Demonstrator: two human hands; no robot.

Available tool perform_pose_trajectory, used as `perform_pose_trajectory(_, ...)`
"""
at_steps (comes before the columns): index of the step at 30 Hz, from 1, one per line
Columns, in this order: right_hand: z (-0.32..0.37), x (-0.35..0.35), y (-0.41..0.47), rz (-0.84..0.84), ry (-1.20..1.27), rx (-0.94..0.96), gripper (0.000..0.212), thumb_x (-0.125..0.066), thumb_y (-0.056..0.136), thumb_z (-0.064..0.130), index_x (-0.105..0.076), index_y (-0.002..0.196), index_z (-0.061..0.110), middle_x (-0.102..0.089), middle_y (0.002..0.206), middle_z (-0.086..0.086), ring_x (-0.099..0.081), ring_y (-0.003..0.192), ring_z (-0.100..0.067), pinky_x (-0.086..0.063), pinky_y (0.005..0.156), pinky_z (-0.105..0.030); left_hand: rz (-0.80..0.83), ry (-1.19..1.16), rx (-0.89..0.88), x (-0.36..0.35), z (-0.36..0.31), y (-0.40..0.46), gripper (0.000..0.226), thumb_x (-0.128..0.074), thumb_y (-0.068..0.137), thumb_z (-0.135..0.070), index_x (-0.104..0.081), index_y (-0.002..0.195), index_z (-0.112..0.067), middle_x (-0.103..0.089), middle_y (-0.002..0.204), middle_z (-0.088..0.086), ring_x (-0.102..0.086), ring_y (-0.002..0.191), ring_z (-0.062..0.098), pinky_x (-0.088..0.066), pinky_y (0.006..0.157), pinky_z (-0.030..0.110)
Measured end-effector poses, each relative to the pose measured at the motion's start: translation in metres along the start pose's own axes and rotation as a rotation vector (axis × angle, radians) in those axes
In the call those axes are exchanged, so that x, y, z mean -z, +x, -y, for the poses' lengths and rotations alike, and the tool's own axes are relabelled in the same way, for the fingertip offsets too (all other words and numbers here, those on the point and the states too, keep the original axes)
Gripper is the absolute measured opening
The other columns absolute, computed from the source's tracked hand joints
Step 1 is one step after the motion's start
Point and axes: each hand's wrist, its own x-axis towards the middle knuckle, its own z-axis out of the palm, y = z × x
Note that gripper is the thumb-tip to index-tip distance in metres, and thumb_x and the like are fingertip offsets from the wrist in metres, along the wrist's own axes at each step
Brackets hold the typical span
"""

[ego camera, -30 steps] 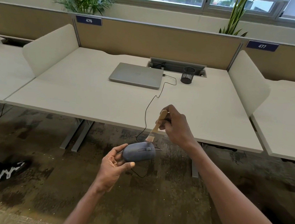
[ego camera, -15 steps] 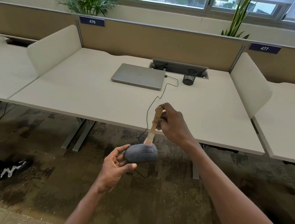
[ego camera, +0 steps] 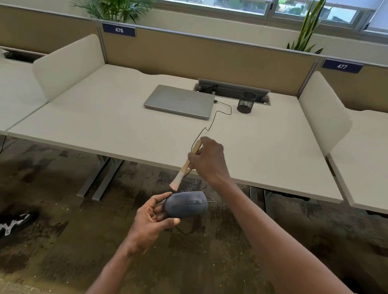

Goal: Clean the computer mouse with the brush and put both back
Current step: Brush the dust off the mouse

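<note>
A dark grey wired computer mouse is held in my left hand, out in the air in front of the desk edge, its top facing up. My right hand grips a small brush by its wooden handle. The pale bristles point down-left and hang just above the rear left of the mouse, at or nearly at its surface. The mouse's thin black cable runs up over the desk to the laptop.
The white desk carries a closed grey laptop and a black mesh pen cup near the back. White side dividers flank it. A person's black shoe rests on the carpet at left.
The brush has swept from the mouse's scroll wheel area leftward to its rear end, tilting more. My left hand has kept the mouse nearly still.
</note>
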Motion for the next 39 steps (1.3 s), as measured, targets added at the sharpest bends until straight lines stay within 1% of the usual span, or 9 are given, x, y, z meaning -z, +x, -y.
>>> perform_pose_trajectory(2,0.005,-0.009,0.0,0.033,-0.074,-0.017,0.011,-0.068,0.085,0.004,-0.062,0.088,-0.004,-0.069,0.078,-0.019,-0.071,0.07,-0.033,-0.061,0.062,-0.043,0.002,-0.005,-0.003,0.0,-0.002,-0.001,0.075,-0.084,0.063,0.0,-0.059,0.13,-0.019,-0.074,0.121,-0.002,-0.071,0.114,0.018,-0.061,0.08,0.026)
perform_pose_trajectory(4,0.005,-0.013,-0.001,0.045,-0.175,-0.022,0.013,-0.068,0.083,0.005,-0.057,0.076,0.002,-0.058,0.064,-0.008,-0.063,0.062,-0.029,-0.049,0.047,-0.031,0.0,-0.01,-0.005,0.0,-0.002,-0.002,0.074,-0.084,0.063,0.001,-0.059,0.13,-0.018,-0.074,0.121,-0.003,-0.07,0.115,0.018,-0.061,0.08,0.026)
perform_pose_trajectory(7,0.001,-0.011,0.001,0.073,-0.232,-0.029,0.01,-0.07,0.083,0.005,-0.062,0.078,0.002,-0.056,0.064,-0.005,-0.062,0.062,-0.028,-0.05,0.05,-0.031,-0.004,-0.008,-0.008,0.002,-0.001,-0.004,0.074,-0.084,0.063,0.002,-0.059,0.13,-0.017,-0.074,0.122,0.0,-0.07,0.115,0.02,-0.061,0.081,0.027)
perform_pose_trajectory(12,-0.01,0.003,0.004,0.058,-0.314,-0.062,0.037,-0.066,0.082,0.0,-0.041,0.059,0.016,-0.047,0.06,-0.001,-0.051,0.056,-0.022,-0.033,0.042,-0.024,-0.007,0.007,-0.015,0.003,0.001,-0.006,0.076,-0.086,0.062,0.001,-0.06,0.13,-0.019,-0.074,0.122,0.002,-0.07,0.116,0.02,-0.061,0.082,0.027)
perform_pose_trajectory(17,-0.02,0.022,0.004,0.02,-0.475,-0.033,0.031,-0.05,0.08,-0.011,-0.037,0.061,0.01,-0.041,0.061,-0.003,-0.048,0.063,-0.03,-0.032,0.051,-0.029,0.008,0.012,-0.012,0.001,0.0,-0.004,0.078,-0.086,0.062,0.0,-0.058,0.133,-0.018,-0.074,0.122,0.0,-0.07,0.116,0.02,-0.061,0.084,0.027)
perform_pose_trajectory(20,-0.015,0.022,0.003,-0.066,-0.468,0.042,0.011,-0.05,0.085,-0.008,-0.052,0.086,0.002,-0.052,0.075,-0.011,-0.052,0.069,-0.032,-0.035,0.059,-0.032,0.007,0.008,-0.011,0.0,-0.001,-0.001,0.078,-0.086,0.061,-0.001,-0.059,0.132,-0.018,-0.074,0.121,0.001,-0.07,0.116,0.021,-0.061,0.084,0.029)
perform_pose_trajectory(23,0.001,0.015,0.003,-0.104,-0.356,0.099,0.015,-0.055,0.087,-0.003,-0.057,0.102,-0.004,-0.065,0.086,-0.021,-0.063,0.075,-0.038,-0.036,0.06,-0.032,0.017,0.007,-0.006,-0.003,0.0,0.0,0.076,-0.086,0.061,-0.001,-0.06,0.13,-0.019,-0.074,0.121,0.003,-0.07,0.115,0.023,-0.061,0.085,0.03)
perform_pose_trajectory(34,-0.002,0.008,-0.003,0.026,-0.265,-0.008,0.011,-0.065,0.086,0.004,-0.063,0.093,-0.003,-0.062,0.083,-0.016,-0.06,0.07,-0.032,-0.042,0.058,-0.032,0.013,0.006,-0.012,-0.002,0.001,0.004,0.076,-0.087,0.062,0.0,-0.06,0.131,-0.018,-0.073,0.123,0.004,-0.07,0.116,0.025,-0.061,0.087,0.032)
perform_pose_trajectory(39,-0.018,0.025,0.0,0.035,-0.389,-0.067,0.016,-0.058,0.085,-0.004,-0.047,0.078,0.006,-0.054,0.076,-0.013,-0.051,0.067,-0.031,-0.037,0.057,-0.031,0.017,0.02,-0.011,-0.002,0.005,0.004,0.077,-0.087,0.061,0.0,-0.06,0.13,-0.019,-0.074,0.122,0.003,-0.07,0.116,0.024,-0.061,0.087,0.03)
